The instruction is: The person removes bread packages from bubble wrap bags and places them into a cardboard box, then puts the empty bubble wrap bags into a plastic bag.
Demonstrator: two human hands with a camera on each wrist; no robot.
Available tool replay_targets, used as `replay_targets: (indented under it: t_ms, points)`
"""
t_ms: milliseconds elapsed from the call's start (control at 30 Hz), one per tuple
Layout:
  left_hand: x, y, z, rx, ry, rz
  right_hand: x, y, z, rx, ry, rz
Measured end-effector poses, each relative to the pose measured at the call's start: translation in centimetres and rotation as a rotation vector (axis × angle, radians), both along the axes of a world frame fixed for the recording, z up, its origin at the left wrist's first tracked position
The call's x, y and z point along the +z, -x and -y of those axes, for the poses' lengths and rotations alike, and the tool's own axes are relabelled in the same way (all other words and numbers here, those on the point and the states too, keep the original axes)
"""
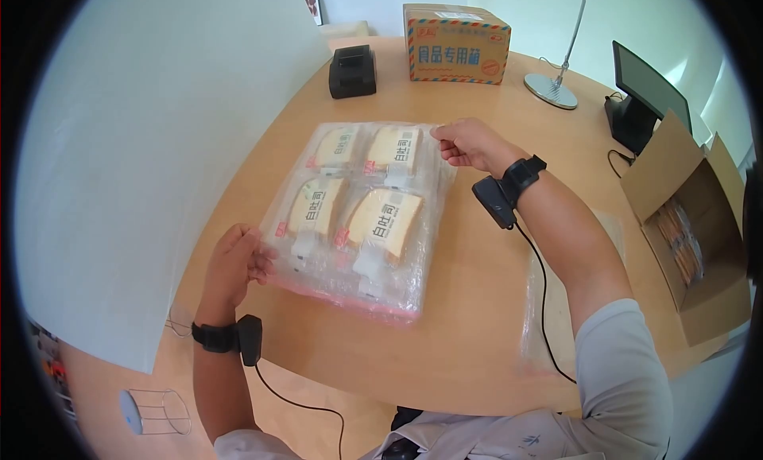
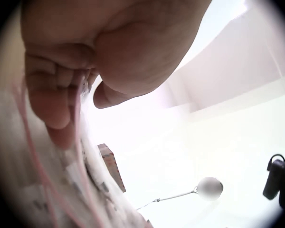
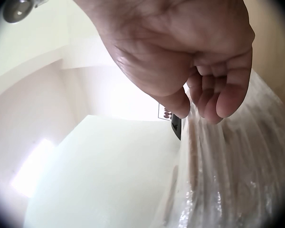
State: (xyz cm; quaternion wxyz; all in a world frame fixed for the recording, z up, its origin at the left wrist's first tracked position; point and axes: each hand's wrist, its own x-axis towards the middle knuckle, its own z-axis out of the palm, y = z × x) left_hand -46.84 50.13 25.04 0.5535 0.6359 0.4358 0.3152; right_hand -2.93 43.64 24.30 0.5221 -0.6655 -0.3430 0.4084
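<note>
A large clear plastic bag point(image 1: 354, 295) with a pink strip along its near edge lies between both hands over the wooden table. Several small packs of white toast point(image 1: 385, 221) show through it, with dark printed labels. My left hand point(image 1: 233, 261) grips the bag at its near left corner; in the left wrist view the fingers point(image 2: 50, 107) curl over the pink-edged plastic. At the far right corner my right hand point(image 1: 474, 144) pinches the plastic. From the right wrist, thumb and fingertips point(image 3: 228, 104) close on the bag's wrinkled edge.
Toward the back of the table stand a black printer-like device point(image 1: 352, 72), a closed cardboard box point(image 1: 457, 50) and a metal lamp stand point(image 1: 551, 91). To the right are a black screen point(image 1: 652, 86) and an open carton point(image 1: 707, 301) with packs inside. A white partition point(image 1: 159, 142) borders the left side.
</note>
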Motion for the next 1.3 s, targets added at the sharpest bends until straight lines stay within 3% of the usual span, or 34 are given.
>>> replay_targets:
  t_ms: [100, 133, 233, 300, 367, 500, 600, 667, 700, 767, 833, 1000, 1067, 1133, 1167, 1300]
  points:
    - [-0.1, 0.0, -0.1, -0.015, 0.047, 0.019, -0.1, 0.1, -0.1, -0.023, 0.019, 0.062]
    - [-0.3, 0.4, -0.8, -0.096, 0.067, -0.017, -0.4, 0.0, -0.1, -0.022, 0.027, 0.058]
    - [-0.6, 1.0, -1.9, -0.204, 0.107, -0.017, -0.9, 0.2, 0.0, -0.030, -0.099, -0.063]
    - [-0.4, 0.7, -2.4, -0.239, 0.118, 0.019, -0.8, 1.0, 0.2, -0.062, -0.239, -0.317]
    - [0.2, -0.5, -2.0, -0.219, 0.166, 0.242, -0.5, 1.5, 0.8, -0.079, -0.223, -0.350]
    - [2.0, -1.8, -0.9, -0.331, 0.190, 0.376, 0.7, 2.0, 2.4, -0.120, -0.207, -0.406]
    - [1.5, -1.6, -2.4, -0.438, 0.197, 0.443, 1.1, 2.0, 3.4, -0.123, -0.239, -0.364]
    - [0.9, -1.8, -3.7, -0.257, 0.231, 0.472, 1.3, 2.2, 3.6, -0.155, -0.225, -0.363]
    - [1.1, -1.6, -4.2, -0.286, 0.265, 0.457, 1.5, 2.1, 4.0, -0.162, -0.216, -0.363]
    - [1.5, -1.5, -5.2, -0.445, 0.193, 0.445, 1.8, 2.2, 4.6, -0.206, -0.212, -0.351]
    - [2.4, -2.2, -6.4, -0.538, 0.267, 0.421, 2.3, 2.7, 5.8, -0.266, -0.213, -0.340]
    - [3.0, -3.0, -10.7, -0.660, 0.398, 0.392, 4.2, 4.4, 6.1, -0.435, -0.163, -0.234]
    - [3.5, -3.6, -12.6, -0.937, 0.494, 0.366, 5.2, 5.0, 6.2, -0.505, -0.129, -0.182]
    - [4.2, -4.1, -13.9, -0.966, 0.482, 0.350, 6.2, 6.1, 6.1, -0.549, -0.145, -0.167]
    - [3.2, -3.8, -10.5, -0.865, 0.475, 0.346, 5.1, 4.4, 6.2, -0.475, -0.121, -0.179]
    - [3.5, -2.9, -9.6, -0.872, 0.364, 0.288, 5.1, 4.4, 6.1, -0.449, -0.225, -0.149]
